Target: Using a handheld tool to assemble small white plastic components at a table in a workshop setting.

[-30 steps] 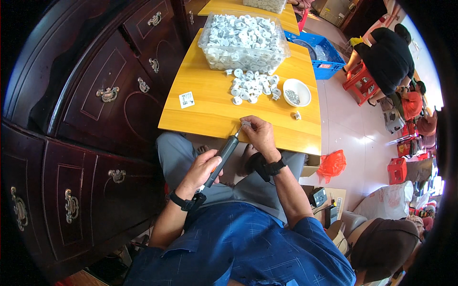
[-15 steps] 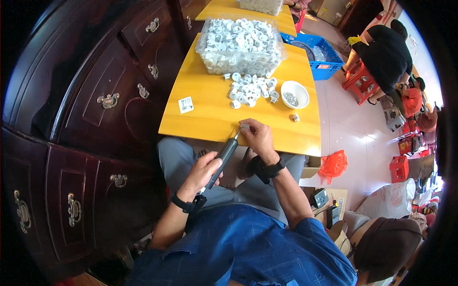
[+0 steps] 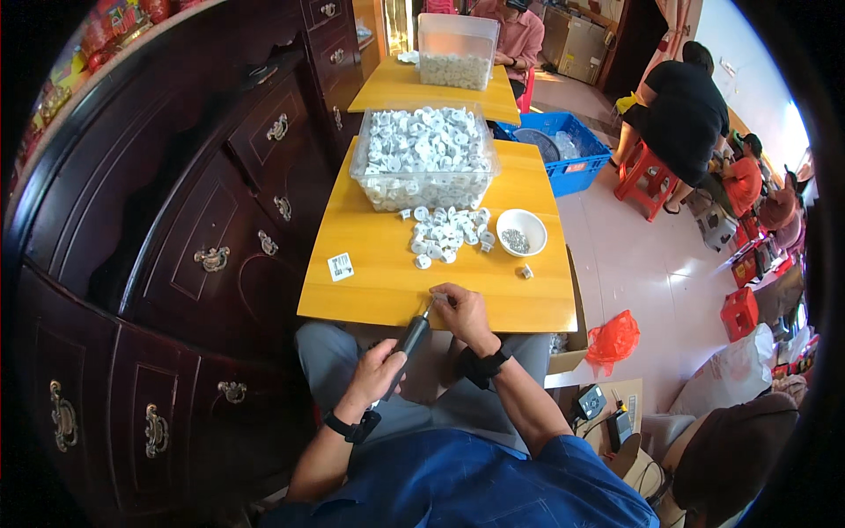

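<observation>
My left hand (image 3: 374,374) is wrapped round a black electric screwdriver (image 3: 411,335), which slants up and away over the table's front edge. At its bit tip, my right hand (image 3: 467,315) pinches a small white plastic part (image 3: 440,297), mostly hidden by the fingers. Farther in lies a loose pile of white plastic parts (image 3: 447,232). To its right stands a white bowl (image 3: 532,221) with small metal screws inside. One more white part (image 3: 526,272) sits apart, in front of the bowl.
A clear plastic bin (image 3: 424,191) heaped with white parts stands behind the pile on the yellow table (image 3: 370,295). A white printed card (image 3: 341,267) lies at left. Dark wooden drawers (image 3: 202,290) flank the table. A blue crate (image 3: 576,180) and other people are beyond.
My view has tilted up, showing more of the far table and a person there. The screwdriver and the pinched white part stay together, tip to part.
</observation>
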The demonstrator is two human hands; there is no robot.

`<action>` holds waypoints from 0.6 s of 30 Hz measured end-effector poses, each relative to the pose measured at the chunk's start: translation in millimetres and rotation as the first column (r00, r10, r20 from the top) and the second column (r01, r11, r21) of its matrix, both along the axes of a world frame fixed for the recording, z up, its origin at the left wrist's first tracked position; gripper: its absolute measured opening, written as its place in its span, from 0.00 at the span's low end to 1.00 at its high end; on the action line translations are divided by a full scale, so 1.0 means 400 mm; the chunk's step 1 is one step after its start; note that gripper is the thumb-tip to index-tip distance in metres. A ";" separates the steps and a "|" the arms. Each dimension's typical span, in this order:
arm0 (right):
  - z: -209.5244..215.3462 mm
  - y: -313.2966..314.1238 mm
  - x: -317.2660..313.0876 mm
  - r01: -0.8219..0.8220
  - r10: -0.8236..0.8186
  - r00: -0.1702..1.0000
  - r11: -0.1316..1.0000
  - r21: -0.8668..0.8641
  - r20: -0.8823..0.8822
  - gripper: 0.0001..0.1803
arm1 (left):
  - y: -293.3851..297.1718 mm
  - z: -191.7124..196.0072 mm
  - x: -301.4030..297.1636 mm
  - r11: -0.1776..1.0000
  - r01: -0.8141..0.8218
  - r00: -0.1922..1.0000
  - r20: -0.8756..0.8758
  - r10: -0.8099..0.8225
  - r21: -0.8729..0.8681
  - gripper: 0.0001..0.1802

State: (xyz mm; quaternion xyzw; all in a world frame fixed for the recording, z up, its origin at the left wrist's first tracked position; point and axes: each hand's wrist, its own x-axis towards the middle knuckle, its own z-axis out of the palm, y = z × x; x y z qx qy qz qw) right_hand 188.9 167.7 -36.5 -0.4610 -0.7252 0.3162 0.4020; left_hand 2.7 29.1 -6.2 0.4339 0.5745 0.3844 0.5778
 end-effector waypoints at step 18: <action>-0.053 0.022 0.006 -0.049 0.003 0.970 0.981 -0.186 -0.242 0.12 | 0.011 0.008 0.014 1.000 -0.005 0.996 -0.090 0.007 0.021 0.15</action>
